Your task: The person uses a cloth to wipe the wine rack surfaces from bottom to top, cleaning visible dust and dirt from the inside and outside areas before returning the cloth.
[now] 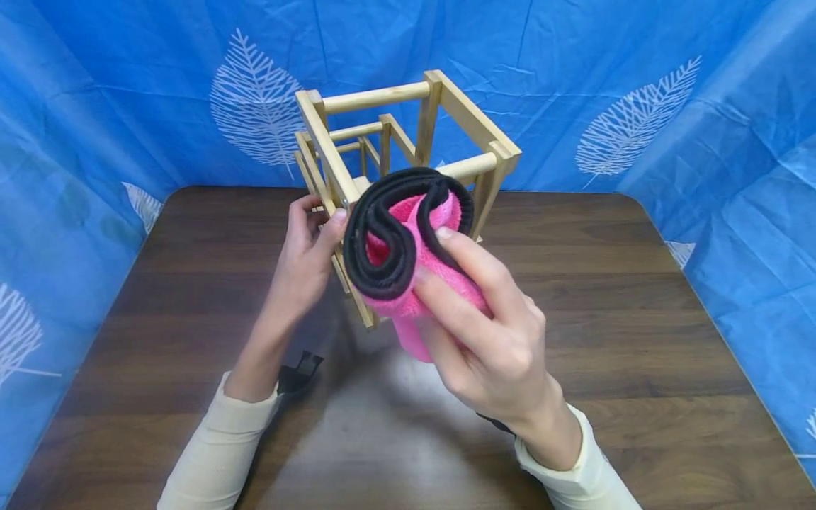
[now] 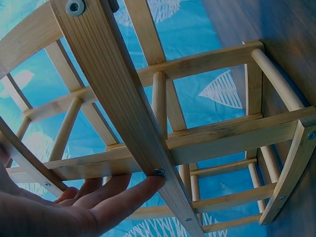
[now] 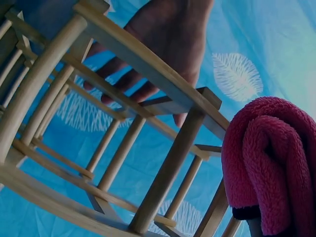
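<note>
A light wooden rack (image 1: 474, 117), built of slats and round dowels in stacked tiers, stands tilted at the middle of the table. My left hand (image 1: 306, 248) grips its left side, the thumb on the near slat. In the left wrist view, the fingers (image 2: 118, 197) press against a lower rail (image 2: 227, 136) of the rack. A rolled pink plush cloth (image 1: 395, 306) with black edging is pinched in my right hand (image 1: 494, 340), in front of the rack's near side. Its fuzzy folds (image 3: 261, 163) show beside the dowels in the right wrist view.
The dark wood-grain tabletop (image 1: 605, 297) spreads around the rack. Behind it and along both sides hangs a blue curtain (image 1: 542, 64) printed with white leaves. A black strap (image 1: 304, 372) sticks out at the left wrist.
</note>
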A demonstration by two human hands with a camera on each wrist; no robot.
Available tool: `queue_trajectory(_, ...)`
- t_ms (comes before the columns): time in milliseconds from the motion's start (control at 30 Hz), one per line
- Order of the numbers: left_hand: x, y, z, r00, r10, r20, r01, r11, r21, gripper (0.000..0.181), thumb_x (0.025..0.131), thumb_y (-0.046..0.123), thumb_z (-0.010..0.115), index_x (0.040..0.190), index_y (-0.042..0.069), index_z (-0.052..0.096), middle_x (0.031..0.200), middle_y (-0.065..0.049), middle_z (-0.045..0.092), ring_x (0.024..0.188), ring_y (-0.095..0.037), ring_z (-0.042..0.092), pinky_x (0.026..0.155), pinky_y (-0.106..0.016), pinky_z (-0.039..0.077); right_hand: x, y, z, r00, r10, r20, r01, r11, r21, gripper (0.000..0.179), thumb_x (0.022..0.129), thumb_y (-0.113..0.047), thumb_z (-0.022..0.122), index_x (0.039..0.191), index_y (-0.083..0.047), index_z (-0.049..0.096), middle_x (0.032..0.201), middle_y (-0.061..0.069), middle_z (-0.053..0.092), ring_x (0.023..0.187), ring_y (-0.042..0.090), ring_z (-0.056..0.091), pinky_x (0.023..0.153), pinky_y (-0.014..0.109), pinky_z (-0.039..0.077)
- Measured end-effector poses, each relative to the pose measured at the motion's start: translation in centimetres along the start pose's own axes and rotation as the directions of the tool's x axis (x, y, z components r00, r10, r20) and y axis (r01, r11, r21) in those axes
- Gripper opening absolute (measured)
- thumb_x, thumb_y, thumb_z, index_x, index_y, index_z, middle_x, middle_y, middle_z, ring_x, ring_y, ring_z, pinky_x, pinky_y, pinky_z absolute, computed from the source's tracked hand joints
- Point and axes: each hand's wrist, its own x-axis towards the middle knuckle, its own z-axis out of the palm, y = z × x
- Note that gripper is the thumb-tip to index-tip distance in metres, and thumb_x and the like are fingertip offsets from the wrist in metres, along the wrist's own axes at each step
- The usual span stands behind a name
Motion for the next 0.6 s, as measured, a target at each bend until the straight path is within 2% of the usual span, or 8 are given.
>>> queue_trajectory(133,0.0,0.0,0.0,1.0,-0.005,0.001,0.005,1.0,0.006,0.058,0.1,0.04,0.052,0.14,0.005,0.031,0.127,-0.015,0.05,0.11,-0.022,0.052,0.092,-0.038,0.044,-0.3,0.0,0.0,0.998,-0.028,0.053,0.029,1.0,-0.012,0.019,0.089,-0.004,0.067,0.106,0.001,0.072,0.115,0.027,0.062,0.101,0.039,0.066,0.084,0.047,0.055)
queue_trajectory(267,0.1,0.0,-0.1,1.0,0.0,-0.008,0.0,1.0,0.004,0.055,0.101,0.036,0.052,0.14,0.003,0.031,0.126,-0.016,0.051,0.11,-0.022,0.052,0.091,-0.035,0.044,-0.3,-0.1,0.2,0.997,-0.046,0.069,0.047,0.999,-0.014,0.017,0.091,-0.006,0.067,0.106,0.001,0.071,0.114,0.028,0.062,0.101,0.039,0.065,0.083,0.047,0.056)
queue_trajectory(467,0.2,0.0,0.0,1.0,-0.008,-0.002,0.008,1.0,0.0,0.056,0.101,0.035,0.052,0.141,0.003,0.03,0.126,-0.017,0.05,0.109,-0.022,0.052,0.09,-0.034,0.045,-0.6,-0.1,0.1,0.994,-0.042,0.102,0.045,0.999,-0.028,0.015,0.09,-0.005,0.065,0.103,-0.001,0.071,0.114,0.026,0.063,0.099,0.036,0.067,0.083,0.045,0.056)
queue_trajectory(600,0.2,0.1,0.0,1.0,-0.011,0.0,0.011,1.0,0.003,0.06,0.099,0.039,0.053,0.141,0.002,0.029,0.126,-0.018,0.049,0.106,-0.023,0.05,0.084,-0.034,0.044,-1.2,0.0,-0.1,0.991,-0.026,0.129,0.03,0.999,-0.029,0.017,0.089,-0.004,0.064,0.103,-0.002,0.072,0.115,0.025,0.064,0.098,0.035,0.067,0.083,0.043,0.057)
